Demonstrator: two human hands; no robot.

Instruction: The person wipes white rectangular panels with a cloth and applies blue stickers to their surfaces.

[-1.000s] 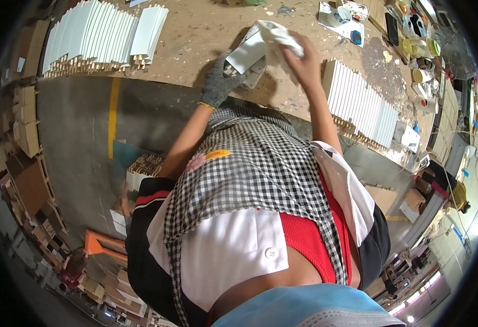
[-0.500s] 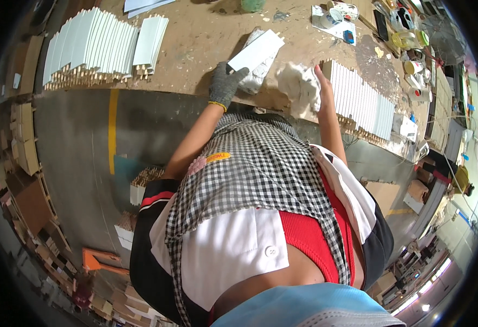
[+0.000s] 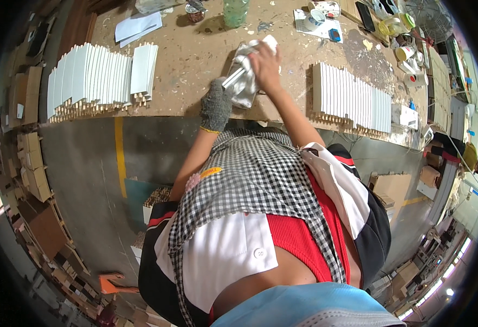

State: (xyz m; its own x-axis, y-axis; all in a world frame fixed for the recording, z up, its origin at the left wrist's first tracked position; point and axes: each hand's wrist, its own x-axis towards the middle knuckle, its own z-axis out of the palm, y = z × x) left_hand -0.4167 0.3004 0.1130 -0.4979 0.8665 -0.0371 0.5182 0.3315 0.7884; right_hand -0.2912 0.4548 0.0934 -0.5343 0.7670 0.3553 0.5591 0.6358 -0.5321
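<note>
My left hand (image 3: 216, 103), in a grey knitted glove, is closed on the near end of a white-painted board (image 3: 234, 78). The board is tipped so that mainly a narrow edge shows. My bare right hand (image 3: 267, 64) is closed over a crumpled white cloth (image 3: 244, 54) and presses it along the board. Part of the cloth sticks out past the fingers at the far end. Under them lies a cloth-covered rest (image 3: 243, 99) on the workbench (image 3: 184, 82). Much of the board is hidden by cloth and hand.
White boards with wooden pegs stand in a long row (image 3: 92, 73) and a short group (image 3: 143, 68) at left, and another row (image 3: 350, 98) at right. A green bottle (image 3: 235, 12), papers (image 3: 138, 27), a white cup (image 3: 314, 19) and a phone (image 3: 365, 16) lie farther back.
My right hand has brought the cloth leftward from beside the right row onto the board. The board has turned from its broad face toward its edge. The view has shifted slightly.
</note>
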